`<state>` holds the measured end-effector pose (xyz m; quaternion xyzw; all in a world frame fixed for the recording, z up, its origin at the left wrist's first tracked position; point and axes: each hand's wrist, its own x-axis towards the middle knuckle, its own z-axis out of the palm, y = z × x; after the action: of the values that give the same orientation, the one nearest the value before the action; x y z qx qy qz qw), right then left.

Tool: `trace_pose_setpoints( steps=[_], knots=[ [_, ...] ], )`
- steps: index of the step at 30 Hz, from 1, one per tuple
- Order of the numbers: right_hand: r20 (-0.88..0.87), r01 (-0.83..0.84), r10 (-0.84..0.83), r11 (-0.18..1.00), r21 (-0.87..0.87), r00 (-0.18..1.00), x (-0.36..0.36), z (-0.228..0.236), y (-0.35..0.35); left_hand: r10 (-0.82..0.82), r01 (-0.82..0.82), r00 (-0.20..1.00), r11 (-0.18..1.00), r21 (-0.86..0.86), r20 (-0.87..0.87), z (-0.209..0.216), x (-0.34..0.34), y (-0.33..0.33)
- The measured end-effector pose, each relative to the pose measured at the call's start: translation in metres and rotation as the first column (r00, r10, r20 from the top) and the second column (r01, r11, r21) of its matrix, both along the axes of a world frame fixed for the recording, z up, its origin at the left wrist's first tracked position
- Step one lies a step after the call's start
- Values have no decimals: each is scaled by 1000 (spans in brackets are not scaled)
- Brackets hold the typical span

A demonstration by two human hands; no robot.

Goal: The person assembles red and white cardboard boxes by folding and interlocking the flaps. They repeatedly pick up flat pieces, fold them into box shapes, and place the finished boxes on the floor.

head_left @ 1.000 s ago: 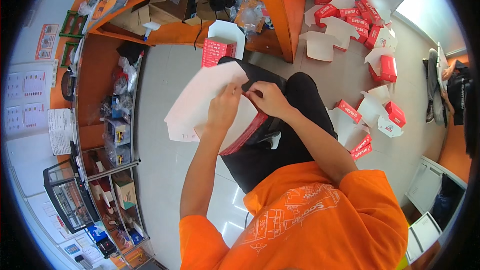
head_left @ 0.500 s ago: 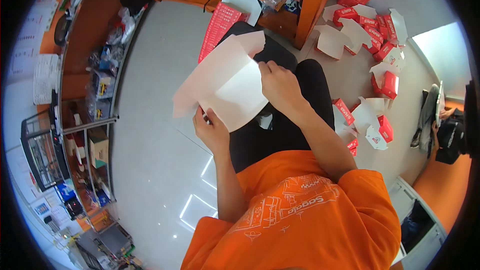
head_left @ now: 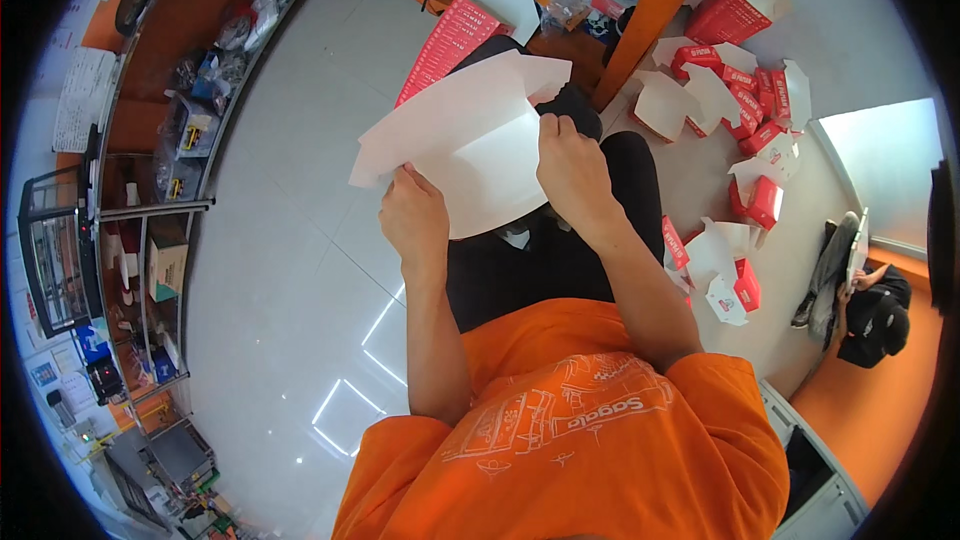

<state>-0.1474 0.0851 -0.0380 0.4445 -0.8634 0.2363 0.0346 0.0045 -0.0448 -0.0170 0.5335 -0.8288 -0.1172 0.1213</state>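
A white paperboard food box blank (head_left: 470, 160), partly folded, is held above my lap with its plain inner side showing. My left hand (head_left: 414, 210) pinches its lower left edge. On the right edge, beside a raised flap, my right hand (head_left: 572, 168) is closed with its fingers bent over the board. The board's outer side is hidden from here. Just beyond it, a tall stack of red printed box blanks (head_left: 450, 45) with white flaps stands by my knee.
Several folded red and white boxes (head_left: 745, 105) lie on the floor to the right, near a red stack (head_left: 735, 10). An orange table (head_left: 650, 15) stands ahead, shelves (head_left: 150, 180) at left. Another person (head_left: 870, 315) sits at far right.
The box blank has turned and lies flatter and more level across my hands. My left hand has moved up to its left edge, and the whole view has shifted slightly.
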Motion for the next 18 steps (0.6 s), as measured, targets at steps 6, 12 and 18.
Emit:
trace_pose_setpoints(
  steps=[6, 12, 18],
  knots=[
    [7, -5, 5, 999, 38, 1000, -5, -2, 0, -21, 24, 999, 997, -77, 34, -18, 7, -7],
    [-7, -17, 17, 1000, 6, 1000, 2, -3, -2, -39, 39, 999, 999, 25, -28, -11, 13, -6],
    [-24, 55, -56, 998, -39, 998, 6, -12, -6, -78, 78, 988, 997, -2, -136, -22, 24, 9]
  ],
)
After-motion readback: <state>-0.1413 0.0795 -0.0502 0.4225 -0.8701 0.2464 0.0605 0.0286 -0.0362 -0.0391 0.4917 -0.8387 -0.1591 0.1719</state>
